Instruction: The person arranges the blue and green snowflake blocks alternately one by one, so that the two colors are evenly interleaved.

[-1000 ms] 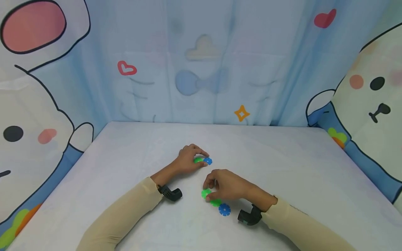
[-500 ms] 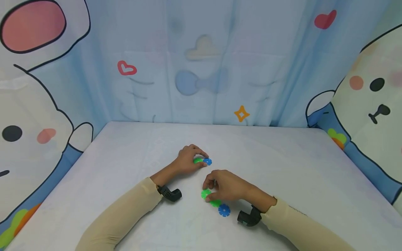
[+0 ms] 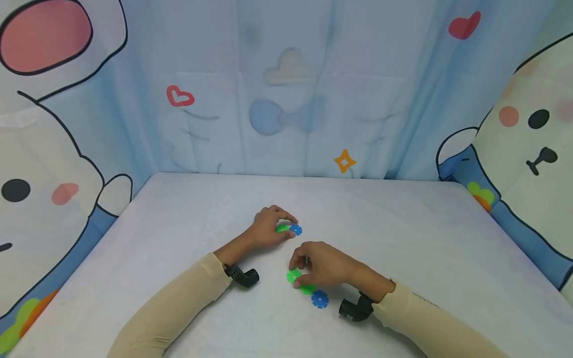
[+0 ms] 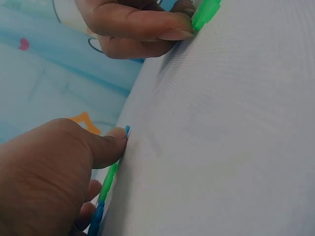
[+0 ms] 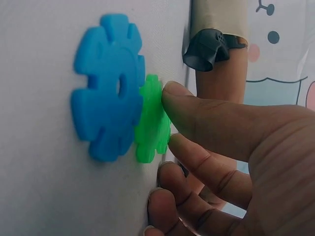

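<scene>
Head view — on the table [image 3: 403, 223], I'm seeing left hand [image 3: 270, 227] pinching blue disc [image 3: 296, 229], right hand [image 3: 323, 263] pinching green disc [image 3: 293, 276].

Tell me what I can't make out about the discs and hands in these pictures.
Head view: the left grip hides part of its green notched plastic disc.
Head view: the right grip partly covers two more green discs.
Left wrist view: the bottom edge cuts off a blue notched plastic disc.
Right wrist view: the right edge cuts off the right grip.
</scene>
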`<state>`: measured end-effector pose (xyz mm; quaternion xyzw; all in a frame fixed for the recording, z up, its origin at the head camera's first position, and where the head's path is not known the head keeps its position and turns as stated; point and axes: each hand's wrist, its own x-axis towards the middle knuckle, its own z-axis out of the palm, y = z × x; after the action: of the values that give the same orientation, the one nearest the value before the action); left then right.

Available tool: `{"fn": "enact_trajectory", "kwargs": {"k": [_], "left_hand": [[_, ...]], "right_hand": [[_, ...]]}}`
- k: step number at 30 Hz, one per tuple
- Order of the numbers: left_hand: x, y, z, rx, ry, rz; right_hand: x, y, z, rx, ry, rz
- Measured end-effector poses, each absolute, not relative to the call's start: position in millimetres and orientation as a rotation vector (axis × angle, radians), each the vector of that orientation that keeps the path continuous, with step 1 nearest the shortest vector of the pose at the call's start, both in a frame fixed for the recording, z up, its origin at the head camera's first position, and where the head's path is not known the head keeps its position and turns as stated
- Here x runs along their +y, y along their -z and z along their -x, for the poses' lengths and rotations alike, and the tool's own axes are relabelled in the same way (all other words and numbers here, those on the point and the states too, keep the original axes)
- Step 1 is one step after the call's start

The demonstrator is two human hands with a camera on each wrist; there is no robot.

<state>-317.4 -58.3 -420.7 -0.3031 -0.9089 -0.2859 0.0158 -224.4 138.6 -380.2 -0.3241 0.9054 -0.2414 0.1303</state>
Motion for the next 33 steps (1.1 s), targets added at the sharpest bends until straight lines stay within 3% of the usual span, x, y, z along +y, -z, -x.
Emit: {"fn": "enact_trajectory", "kwargs": {"k": [33], "left_hand": [[-57.5,419.1,313.5,-2.823,0.866,0.922]], "right_hand": [[137.8,381.2,224.8,2.573,0.684,0.961]]}}
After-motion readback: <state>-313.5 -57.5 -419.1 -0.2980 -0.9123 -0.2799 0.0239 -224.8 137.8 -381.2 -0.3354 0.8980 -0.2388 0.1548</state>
